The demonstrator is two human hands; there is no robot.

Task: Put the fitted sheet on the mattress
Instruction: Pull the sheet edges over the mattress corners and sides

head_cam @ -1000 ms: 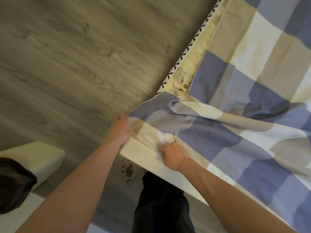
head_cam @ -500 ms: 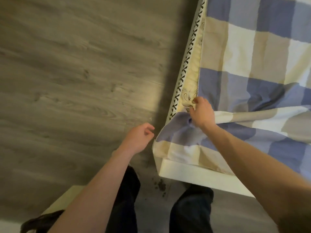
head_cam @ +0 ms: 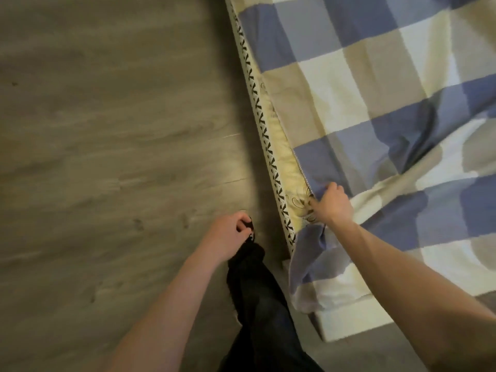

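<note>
The right hand (head_cam: 332,204) pinches the edge of the checked sheet (head_cam: 375,103) at the mattress (head_cam: 281,159) side near the bed's corner, fingertips buried in cloth; the left hand (head_cam: 228,234) hangs over the floor (head_cam: 107,130), fingers curled, too blurred to tell whether they hold anything.

Fitted sheet (head_cam: 375,108) blue-beige-cream checks; mattress (head_cam: 284,157) yellow (black-patterned edging); floor (head_cam: 107,130) grey-brown woodgrain.

Your view is dim and warm-toned, soft all over with motion blur, worst on the floor (head_cam: 107,130) at left. A pale patch of light lies there near the mattress (head_cam: 284,167), whose edge bows from lens distortion.
</note>
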